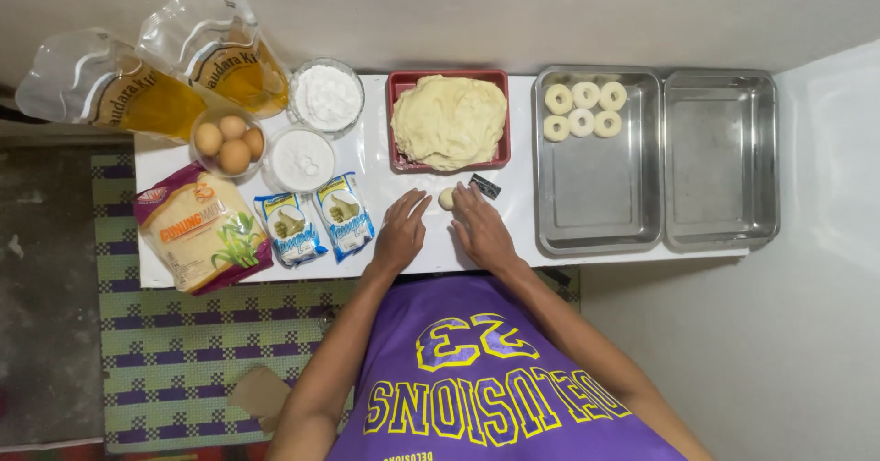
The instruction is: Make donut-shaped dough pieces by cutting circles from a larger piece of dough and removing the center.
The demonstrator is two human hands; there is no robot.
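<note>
White low table (pixel 513 232) by a pale wall, green woven mat (pixel 183 351) below. L hand (pixel 401 232) rests flat, fingers spread, holding nothing; R hand (pixel 481 227) lies open w/ fingertips touching a small dough ball (pixel 446 199) btwn both hands, just below red tray of dough (pixel 449 120). Dough rings (pixel 583 109) sit in nearer steel pan (pixel 596 214); eggs (pixel 229 140) at left.

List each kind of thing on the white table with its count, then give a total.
Dough rings: 6
Steel trays: 2
Red tray of dough: 1
Small dough ball, between left hand and right hand: 1
Small black object: 1
Eggs: 4
Bowls of white powder: 2
Oil pouches: 2
Small blue sachets: 2
Sugar bag: 1
Total: 22
</note>
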